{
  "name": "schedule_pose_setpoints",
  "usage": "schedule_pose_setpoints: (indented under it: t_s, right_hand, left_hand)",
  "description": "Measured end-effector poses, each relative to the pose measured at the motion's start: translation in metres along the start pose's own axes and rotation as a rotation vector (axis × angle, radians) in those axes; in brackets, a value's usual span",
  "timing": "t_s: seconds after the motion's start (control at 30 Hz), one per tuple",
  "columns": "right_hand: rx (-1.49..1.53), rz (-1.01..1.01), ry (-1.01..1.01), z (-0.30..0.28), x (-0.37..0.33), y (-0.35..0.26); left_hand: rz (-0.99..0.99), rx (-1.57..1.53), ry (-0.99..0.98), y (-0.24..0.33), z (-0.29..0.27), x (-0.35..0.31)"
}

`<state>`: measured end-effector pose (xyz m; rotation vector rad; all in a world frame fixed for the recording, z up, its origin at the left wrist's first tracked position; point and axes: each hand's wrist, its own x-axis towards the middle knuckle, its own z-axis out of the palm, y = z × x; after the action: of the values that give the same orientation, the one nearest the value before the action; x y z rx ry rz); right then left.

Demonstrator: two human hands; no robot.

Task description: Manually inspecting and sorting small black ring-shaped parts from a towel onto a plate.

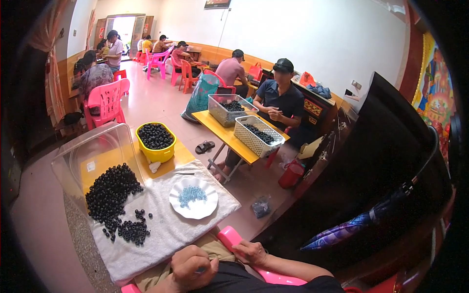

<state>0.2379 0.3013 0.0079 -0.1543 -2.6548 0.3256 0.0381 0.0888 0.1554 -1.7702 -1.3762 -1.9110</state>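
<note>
- Resting low at the near edge of the table, the left hand [191, 267] is curled into a loose fist over the lap; whether anything small is pinched inside cannot be told.
- The right hand [250, 253] is laid closed on the rim of a pink plastic chair [229, 238], just off the table's near right corner, fingers bent over the rim.
- A grey-white cloth [166, 229] is spread over the near half of the table.
- A heap of black ring-shaped beads [111, 190] is piled on the cloth toward the left edge, with a smaller cluster [133, 231] nearer the hands and a few strays between.
- A white scalloped plate [193, 198] holding small pale-blue pieces [191, 194] is set near the right edge, well apart from both hands.
- A yellow tub [155, 142] filled with black beads is stood at the far edge.
- A clear plastic bin [93, 156] is tipped on its side at the far left corner.
- Beyond the table, a seated person [279, 100] is seen behind two mesh baskets [254, 134].
</note>
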Motion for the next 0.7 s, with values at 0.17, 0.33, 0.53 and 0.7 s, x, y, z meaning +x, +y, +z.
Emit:
schedule_pose_setpoints:
  t_s: [0.17,0.33,0.53,0.7]
  right_hand:
    - [0.014,0.006,-0.004,0.0054,-0.0043,0.0044]
    - [-0.006,0.011,-0.021,0.0047,-0.0044,0.0049]
    - [-0.003,0.020,-0.016,0.0023,-0.0012,0.0015]
    - [-0.017,0.025,0.000,0.0056,-0.0029,0.0038]
  left_hand:
    - [-0.005,-0.003,-0.001,-0.0003,0.0000,-0.0005]
    - [-0.005,-0.009,-0.014,-0.0013,-0.0003,-0.0004]
    - [0.010,-0.004,-0.026,-0.0044,0.0005,-0.0014]
    - [0.004,-0.010,-0.034,-0.0064,0.0022,-0.0011]
